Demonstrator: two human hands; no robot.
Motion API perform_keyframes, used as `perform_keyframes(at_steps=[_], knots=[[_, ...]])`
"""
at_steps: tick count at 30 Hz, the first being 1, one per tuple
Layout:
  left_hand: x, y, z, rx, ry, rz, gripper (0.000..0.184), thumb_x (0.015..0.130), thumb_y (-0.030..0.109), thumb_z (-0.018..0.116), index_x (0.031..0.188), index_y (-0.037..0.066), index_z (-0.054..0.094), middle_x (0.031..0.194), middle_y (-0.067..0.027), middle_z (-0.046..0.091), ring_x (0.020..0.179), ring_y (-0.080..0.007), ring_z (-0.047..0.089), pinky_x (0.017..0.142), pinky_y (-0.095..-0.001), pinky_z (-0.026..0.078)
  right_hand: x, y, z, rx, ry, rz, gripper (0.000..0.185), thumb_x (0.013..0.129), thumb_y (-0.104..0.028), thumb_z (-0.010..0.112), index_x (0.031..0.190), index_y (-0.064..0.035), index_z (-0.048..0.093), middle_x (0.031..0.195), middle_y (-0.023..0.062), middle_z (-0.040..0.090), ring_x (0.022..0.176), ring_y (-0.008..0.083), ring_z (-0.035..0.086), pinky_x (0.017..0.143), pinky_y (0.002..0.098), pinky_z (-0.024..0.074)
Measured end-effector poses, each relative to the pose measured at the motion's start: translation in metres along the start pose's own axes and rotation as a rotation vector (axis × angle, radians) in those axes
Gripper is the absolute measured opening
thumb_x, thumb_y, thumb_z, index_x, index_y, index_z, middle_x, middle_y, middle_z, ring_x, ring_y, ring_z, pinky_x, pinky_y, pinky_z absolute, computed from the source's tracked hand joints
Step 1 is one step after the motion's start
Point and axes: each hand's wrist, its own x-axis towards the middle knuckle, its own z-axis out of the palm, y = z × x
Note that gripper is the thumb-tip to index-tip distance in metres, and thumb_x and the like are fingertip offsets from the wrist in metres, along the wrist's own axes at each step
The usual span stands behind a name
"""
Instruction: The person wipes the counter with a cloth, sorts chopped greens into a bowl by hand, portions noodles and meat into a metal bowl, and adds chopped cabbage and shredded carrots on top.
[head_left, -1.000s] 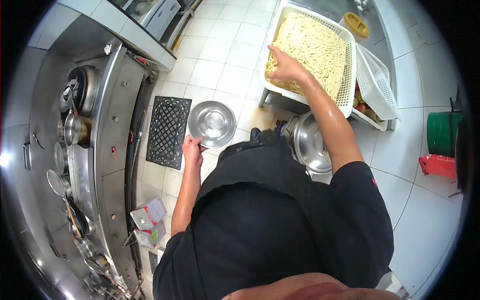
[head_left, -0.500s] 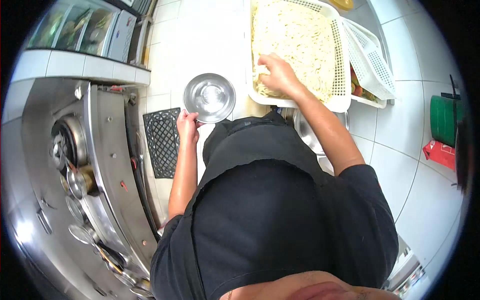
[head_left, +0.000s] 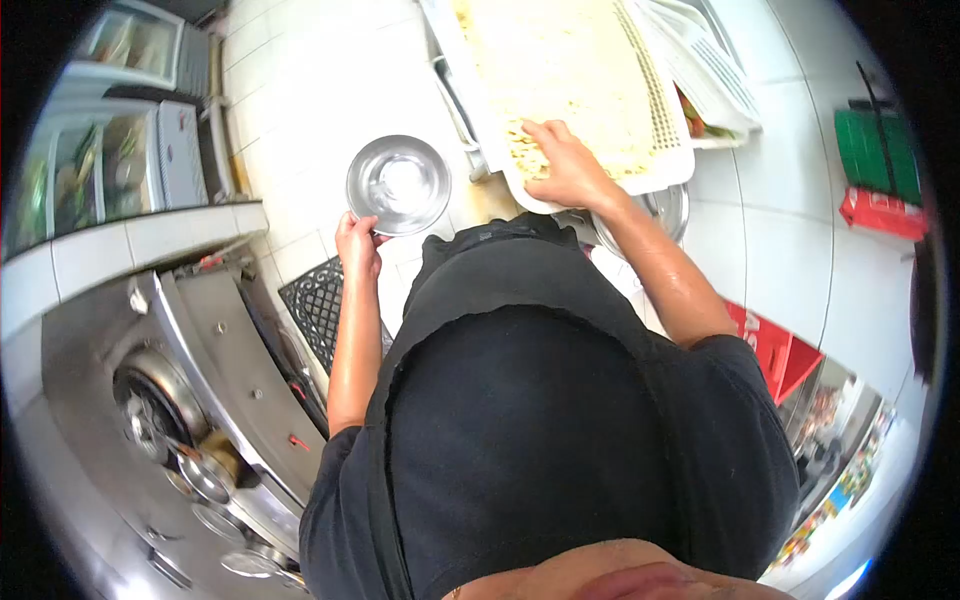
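A round stainless steel bowl (head_left: 410, 208) is held out over the floor, nothing visible inside it. My left hand (head_left: 358, 243) grips its near left rim, thumb on top. Pale yellow noodles (head_left: 565, 75) fill a white perforated plastic basket (head_left: 672, 165) in front of me. Over the basket's near left corner is my right hand (head_left: 572, 170), fingertips touching the noodles. Its fingers and thumb are apart, with noodles showing between them.
A metal pan (head_left: 668, 208) sits under the basket's near side. White baskets (head_left: 705, 75) stand on the right. At left is a steel stove counter (head_left: 225, 350) with pots (head_left: 205, 475) on it. A black mat (head_left: 315, 310) lies on the floor.
The view has turned, so the stove and basket appear shifted. My right hand has moved to the basket's near corner, thumb and fingers spread. My left hand still holds the bowl.
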Motion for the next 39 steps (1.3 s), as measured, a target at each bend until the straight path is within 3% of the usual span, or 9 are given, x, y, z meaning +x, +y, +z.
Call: perform_keyframes(at_steps=[5,9,12,18,22,26,29,34,39], knots=[[0.011,0.006,0.018,0.042,-0.100,-0.045,0.011,0.080,-0.003,0.053,0.079,0.008,0.052,0.078,-0.0052,0.061,0.057,-0.0135,0.060,0.050,-0.0300,0.058,0.004,-0.004,0.025,-0.144,0.110,0.058,0.067,0.069,-0.008,0.063,0.134,-0.0113,0.049,0.115,0.0222,0.048,0.098,0.0406,0.056,0.090,0.0453,0.0481],[0.025,0.018,0.027,0.076,-0.159,-0.034,0.010,0.080,-0.002,0.053,0.080,0.008,0.052,0.078,-0.0050,0.061,0.058,-0.0140,0.060,0.051,-0.0299,0.057,0.023,0.021,0.005,-0.043,0.067,-0.012,0.052,0.069,-0.007,0.062,0.121,-0.0078,0.062,0.109,0.0215,0.061,0.100,0.0371,0.060,0.089,0.0405,0.0499],[0.019,0.038,0.038,0.090,-0.161,-0.030,0.009,0.081,-0.001,0.053,0.081,0.008,0.053,0.079,-0.0047,0.061,0.061,-0.0150,0.060,0.053,-0.0307,0.057,0.029,0.031,-0.039,0.186,0.034,0.150,0.033,0.072,-0.005,0.063,0.105,-0.0020,0.065,0.093,0.0151,0.069,0.084,0.0215,0.066,0.076,0.0323,0.0518],[0.020,0.050,0.038,0.069,-0.153,0.060,0.008,0.081,0.000,0.055,0.082,0.008,0.055,0.081,-0.0048,0.063,0.062,-0.0143,0.062,0.051,-0.0288,0.055,0.035,0.058,-0.098,0.413,-0.185,0.205,0.035,0.068,0.004,0.060,0.103,-0.0010,0.066,0.086,0.0047,0.066,0.074,0.0108,0.061,0.069,0.0252,0.0499],[0.006,0.055,0.033,0.025,-0.098,0.071,0.010,0.080,-0.002,0.054,0.082,0.008,0.054,0.081,-0.0056,0.063,0.063,-0.0157,0.062,0.054,-0.0320,0.058,0.036,0.100,-0.076,0.523,-0.217,0.283,0.036,0.069,0.006,0.061,0.103,-0.0024,0.067,0.093,0.0055,0.068,0.086,0.0134,0.061,0.079,0.0267,0.0483],[-0.004,0.044,0.026,0.002,-0.055,0.053,0.010,0.080,-0.003,0.054,0.083,0.007,0.053,0.082,-0.0063,0.062,0.064,-0.0168,0.063,0.057,-0.0358,0.060,0.015,0.108,-0.067,0.453,-0.291,0.110,0.038,0.069,0.008,0.058,0.105,0.0001,0.067,0.096,0.0047,0.068,0.088,0.0119,0.061,0.083,0.0250,0.0482],[-0.010,0.040,0.023,-0.023,-0.041,0.036,0.011,0.080,-0.003,0.053,0.082,0.007,0.053,0.082,-0.0058,0.062,0.065,-0.0167,0.063,0.058,-0.0362,0.060,0.003,0.109,-0.085,0.713,-0.274,0.188,0.037,0.070,0.008,0.059,0.105,0.0004,0.067,0.096,0.0052,0.068,0.090,0.0120,0.061,0.084,0.0251,0.0479],[-0.009,0.040,0.030,0.031,-0.030,0.034,0.011,0.080,-0.003,0.055,0.082,0.008,0.053,0.080,-0.0052,0.062,0.065,-0.0156,0.062,0.057,-0.0347,0.059,0.010,0.117,-0.103,0.305,-0.344,0.126,0.039,0.068,0.003,0.060,0.106,-0.0013,0.066,0.093,0.0095,0.069,0.091,0.0176,0.064,0.081,0.0299,0.0494],[-0.005,0.044,0.040,0.019,-0.052,0.067,0.011,0.080,-0.002,0.055,0.081,0.008,0.053,0.080,-0.0049,0.062,0.064,-0.0143,0.062,0.055,-0.0325,0.057,-0.015,0.120,-0.070,0.059,-0.251,-0.034,0.051,0.070,-0.007,0.063,0.121,-0.0061,0.060,0.117,0.0164,0.059,0.111,0.0287,0.056,0.096,0.0338,0.0440]])
